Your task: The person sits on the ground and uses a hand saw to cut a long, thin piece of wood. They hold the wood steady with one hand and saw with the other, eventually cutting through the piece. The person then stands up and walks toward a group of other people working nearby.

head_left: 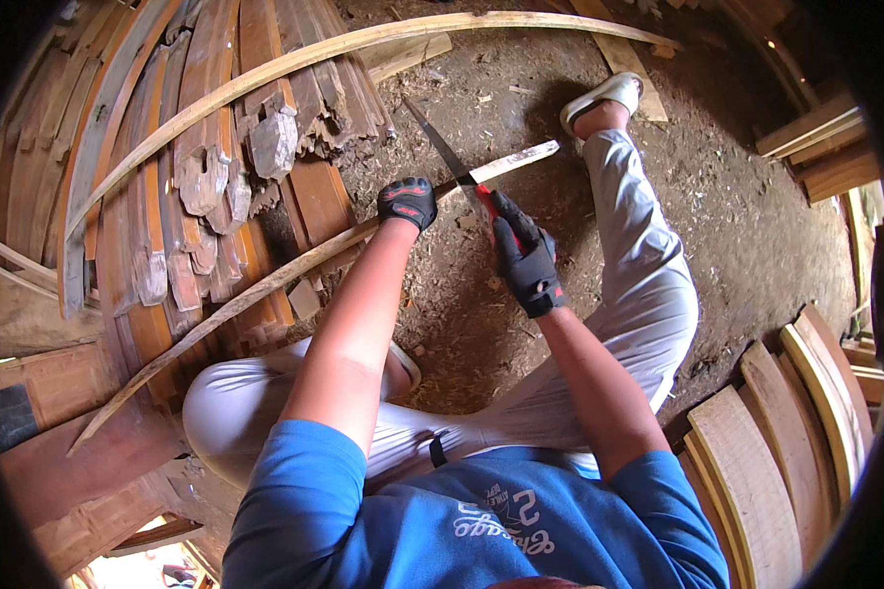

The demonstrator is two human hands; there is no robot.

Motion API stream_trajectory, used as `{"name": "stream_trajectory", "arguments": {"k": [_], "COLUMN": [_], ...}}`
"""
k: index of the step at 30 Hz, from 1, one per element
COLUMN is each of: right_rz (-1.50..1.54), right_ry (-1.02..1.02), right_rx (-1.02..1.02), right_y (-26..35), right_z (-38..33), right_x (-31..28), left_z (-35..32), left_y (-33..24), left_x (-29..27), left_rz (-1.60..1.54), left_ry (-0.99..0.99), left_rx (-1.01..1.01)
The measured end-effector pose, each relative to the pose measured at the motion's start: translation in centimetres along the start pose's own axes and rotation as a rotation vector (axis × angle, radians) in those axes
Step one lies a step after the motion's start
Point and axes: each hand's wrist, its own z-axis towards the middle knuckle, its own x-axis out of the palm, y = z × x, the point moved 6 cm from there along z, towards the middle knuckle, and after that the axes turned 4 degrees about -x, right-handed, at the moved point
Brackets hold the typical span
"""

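Observation:
A long thin wooden strip slants up from the lower left to a pale, whitish end near the middle. My left hand, in a black glove with red marks, is closed round this strip close to that end. In my right hand, gloved in black as well, is the red-and-black handle of a handsaw. The saw's blade points up and to the left and lies across the strip, just right of my left hand. Whether its teeth have entered the wood cannot be made out.
A big stack of weathered boards fills the upper left, with a long pale strip arching over it. Curved planks lean at the lower right, more boards at the upper right. Wood chips litter the dirt floor; my outstretched foot rests by a board.

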Motion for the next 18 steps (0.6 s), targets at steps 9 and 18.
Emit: {"name": "stream_trajectory", "arguments": {"k": [9, 18], "right_rz": [0.033, 0.029], "right_ry": [-0.04, 0.034], "right_rx": [0.032, 0.087], "right_y": [-1.9, -0.2], "right_z": [0.4, 1.2], "right_x": [1.1, -1.1], "left_z": [0.4, -0.1], "left_y": [-0.6, -0.8], "left_x": [0.0, 0.4], "left_rz": [0.046, 0.05], "left_ry": [0.174, 0.18], "left_rx": [0.041, 0.059]}}
